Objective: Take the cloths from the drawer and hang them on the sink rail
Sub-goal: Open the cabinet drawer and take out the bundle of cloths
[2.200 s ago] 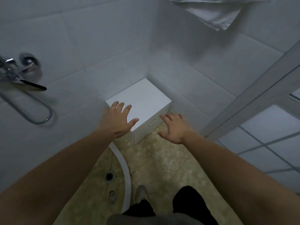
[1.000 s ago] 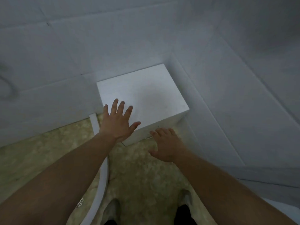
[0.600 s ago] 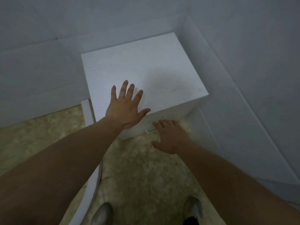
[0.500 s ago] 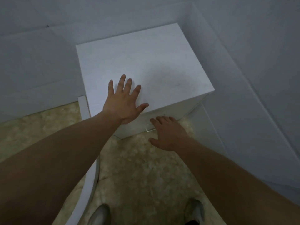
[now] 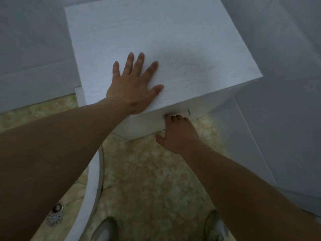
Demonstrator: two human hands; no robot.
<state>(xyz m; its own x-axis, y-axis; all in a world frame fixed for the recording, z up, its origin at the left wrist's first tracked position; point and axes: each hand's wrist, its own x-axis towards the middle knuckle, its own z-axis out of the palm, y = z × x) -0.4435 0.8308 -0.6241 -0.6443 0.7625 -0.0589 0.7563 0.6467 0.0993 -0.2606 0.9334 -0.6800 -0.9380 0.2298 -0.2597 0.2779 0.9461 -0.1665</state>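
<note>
Fingers of the left hand point(image 5: 133, 87) are spread straight and laid flat on top of the white cabinet point(image 5: 173, 49), near its front edge. The right hand point(image 5: 177, 133) is curled at the top drawer's handle point(image 5: 188, 112), fingertips hooked under it (the grip itself is hidden). The drawer point(image 5: 147, 122) is shut, and no cloths are seen. Two shoes point(image 5: 104, 230) are planted on the mottled floor point(image 5: 147, 180).

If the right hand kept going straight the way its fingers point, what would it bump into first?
Most likely the top drawer front of the white cabinet: the right hand has its fingertips curling at the handle just under the top edge. Actual contact is unclear.
</note>
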